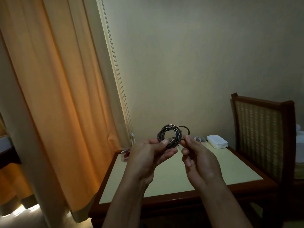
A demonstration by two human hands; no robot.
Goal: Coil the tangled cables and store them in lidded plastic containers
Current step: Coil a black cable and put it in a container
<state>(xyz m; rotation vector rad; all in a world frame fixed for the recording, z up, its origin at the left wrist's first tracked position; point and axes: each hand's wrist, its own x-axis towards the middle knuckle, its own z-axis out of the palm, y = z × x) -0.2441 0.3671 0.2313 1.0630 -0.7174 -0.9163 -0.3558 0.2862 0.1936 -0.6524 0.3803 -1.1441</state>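
Note:
A dark braided cable (170, 134) is wound into a small coil and held up above the table. My left hand (151, 153) grips the coil's lower left side with thumb on top and fingers beneath. My right hand (197, 155) pinches the loose end of the cable at the coil's right, where one loop arcs out over the thumb. At the far right of the table a stack of white lids (217, 142) lies beside a clear container (199, 139) holding a white cable. A clear container with something red (125, 154) sits at the far left corner.
The pale-topped table (172, 176) has a dark wooden rim. A wooden chair with a woven back (261, 137) stands close at its right. Orange curtains (54, 96) hang at the left, with blind cords (121, 102) beside them.

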